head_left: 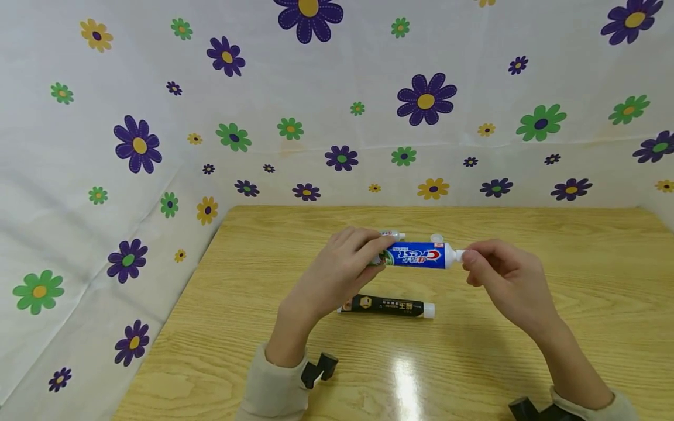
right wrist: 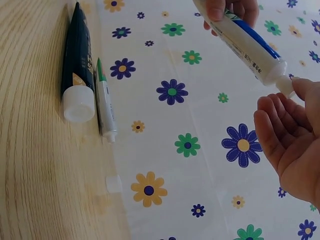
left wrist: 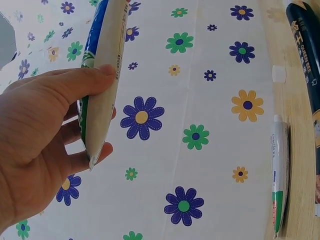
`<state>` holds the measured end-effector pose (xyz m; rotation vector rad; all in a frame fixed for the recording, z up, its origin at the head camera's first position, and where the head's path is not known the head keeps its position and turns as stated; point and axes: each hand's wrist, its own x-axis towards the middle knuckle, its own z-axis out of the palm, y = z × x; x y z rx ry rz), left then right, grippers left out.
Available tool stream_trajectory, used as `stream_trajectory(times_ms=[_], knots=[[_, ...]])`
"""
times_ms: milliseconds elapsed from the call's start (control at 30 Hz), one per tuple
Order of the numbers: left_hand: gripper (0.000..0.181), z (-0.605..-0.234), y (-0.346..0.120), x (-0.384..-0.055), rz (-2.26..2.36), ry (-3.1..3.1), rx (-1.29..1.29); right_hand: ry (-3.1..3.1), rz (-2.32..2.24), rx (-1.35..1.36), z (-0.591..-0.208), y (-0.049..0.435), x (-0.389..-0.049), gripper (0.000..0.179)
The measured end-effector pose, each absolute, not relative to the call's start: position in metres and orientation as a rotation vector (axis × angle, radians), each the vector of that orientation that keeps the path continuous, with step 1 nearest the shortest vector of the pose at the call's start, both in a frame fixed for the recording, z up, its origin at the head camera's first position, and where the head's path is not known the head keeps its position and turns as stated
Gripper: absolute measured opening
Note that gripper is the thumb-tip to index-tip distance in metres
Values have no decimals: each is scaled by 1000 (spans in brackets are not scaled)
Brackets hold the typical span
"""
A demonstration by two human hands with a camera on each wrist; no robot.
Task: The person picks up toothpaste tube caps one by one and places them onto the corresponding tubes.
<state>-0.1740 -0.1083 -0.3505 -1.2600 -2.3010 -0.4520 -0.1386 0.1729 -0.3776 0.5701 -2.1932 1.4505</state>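
My left hand point(head_left: 337, 272) grips the tail end of a blue and white Crest toothpaste tube point(head_left: 421, 255), held level above the table. In the left wrist view, the thumb lies on the white back of the tube point(left wrist: 106, 100), with fingers behind it. The thumb and fingers of my right hand point(head_left: 508, 286) pinch the small white cap point(right wrist: 285, 85) at the tube's nozzle end. Whether the cap is tight or loose cannot be seen. Below the hands, a black toothpaste tube point(head_left: 392, 305) with a white cap lies on the table.
Behind the Crest tube lies a smaller white and green toothpaste tube point(left wrist: 278, 175), partly hidden in the head view. A loose white cap point(head_left: 437, 238) lies to its right on the wooden table point(head_left: 210, 327). A flower-printed cloth point(head_left: 316, 117) hangs at the back and left.
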Motion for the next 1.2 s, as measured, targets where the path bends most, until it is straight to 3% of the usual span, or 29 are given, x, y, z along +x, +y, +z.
stream_trajectory(times_ms=[267,733,1067,1200], knots=[[44,-350,-107,-174,-444,-2292,-1259,-2225,1479,515,-377,172,-139,15],[43,-351,-109,-174,-436,-2290,-1247,-2250,1271,652,-375,176,-142,35],[45,-351,-108,-172,-391,-2254,-1265,-2295,1219,629,-376,178,-141,13],[44,-351,-109,-172,-384,-2251,-1263,-2307,1203,619,-376,177,-140,15]])
